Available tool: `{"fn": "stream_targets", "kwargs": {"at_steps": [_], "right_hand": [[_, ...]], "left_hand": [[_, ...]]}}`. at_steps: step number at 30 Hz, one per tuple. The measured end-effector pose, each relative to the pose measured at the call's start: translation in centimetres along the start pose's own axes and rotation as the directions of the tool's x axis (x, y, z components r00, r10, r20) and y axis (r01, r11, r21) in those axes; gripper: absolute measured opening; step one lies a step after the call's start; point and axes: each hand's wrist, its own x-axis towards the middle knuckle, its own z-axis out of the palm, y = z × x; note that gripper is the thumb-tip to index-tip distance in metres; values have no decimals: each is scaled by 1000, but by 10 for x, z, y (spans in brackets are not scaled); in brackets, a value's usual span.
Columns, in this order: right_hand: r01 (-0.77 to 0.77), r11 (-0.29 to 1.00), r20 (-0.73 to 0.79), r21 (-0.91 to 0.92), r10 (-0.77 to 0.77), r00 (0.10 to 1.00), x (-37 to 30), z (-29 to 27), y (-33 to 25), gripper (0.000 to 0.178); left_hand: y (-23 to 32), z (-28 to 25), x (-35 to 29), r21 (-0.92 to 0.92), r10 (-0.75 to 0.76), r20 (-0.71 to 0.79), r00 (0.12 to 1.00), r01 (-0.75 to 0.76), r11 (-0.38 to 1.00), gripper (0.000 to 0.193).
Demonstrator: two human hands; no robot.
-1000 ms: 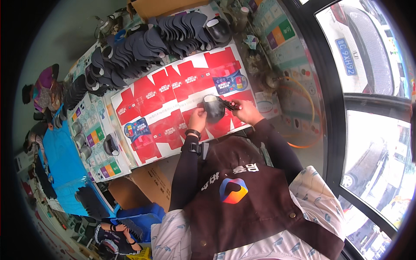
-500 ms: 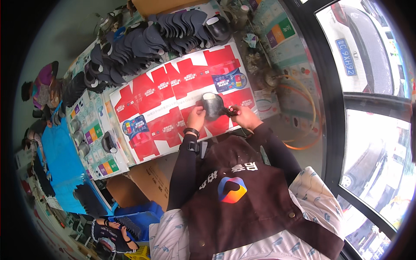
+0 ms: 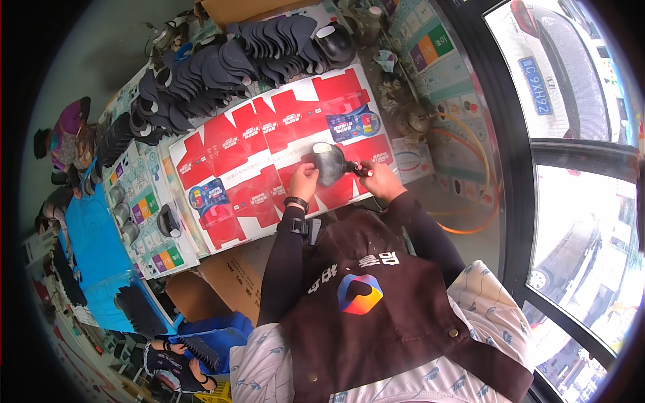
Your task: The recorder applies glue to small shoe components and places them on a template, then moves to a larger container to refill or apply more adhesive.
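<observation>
A dark, rounded, cup-shaped piece (image 3: 330, 167) with a pale patch at its far end is over the red and white printed cardboard sheet (image 3: 259, 144). My left hand (image 3: 305, 182) has its fingers closed on the piece's left edge. My right hand (image 3: 382, 181) is closed around a small dark tool (image 3: 358, 169) with a red part; its exact kind is too small to make out. The tool's dark end points left, at the right edge of the cup-shaped piece. Fingertips of both hands are partly hidden.
Nested rows of dark curved pieces (image 3: 222, 64) line the table's far side. Orange hoses (image 3: 485, 181) loop at the right beside a window frame (image 3: 510, 134). A blue crate (image 3: 215, 336) and a cardboard box (image 3: 225, 282) stand lower left. Other people work at far left and lower left.
My right hand and the tool have shifted slightly away from the cup-shaped piece, showing more of the tool. The piece has tilted slightly; my left hand stays at its left edge.
</observation>
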Motion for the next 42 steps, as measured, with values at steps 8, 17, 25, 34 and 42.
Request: {"fn": "stream_targets", "kwargs": {"at_steps": [8, 17, 25, 34, 42], "right_hand": [[34, 999, -52, -29, -36, 998, 6, -16, -8, 34], [-154, 937, 230, 313, 83, 970, -1, -1, 5, 29], [-98, 917, 187, 386, 26, 982, 24, -15, -14, 44], [-104, 908, 45, 406, 94, 995, 44, -1, 1, 39], [-117, 810, 134, 574, 47, 990, 60, 3, 21, 23]], "left_hand": [[35, 0, -15, 83, -17, -5, 1000, 17, 996, 38], [42, 0, -8, 196, 66, -108, 992, -44, 980, 40], [29, -2, 3, 341, 99, -184, 978, -31, 940, 36], [14, -76, -22, -157, -179, -58, 982, 168, 973, 33], [24, -117, -59, -340, -343, -85, 935, 297, 893, 32]]}}
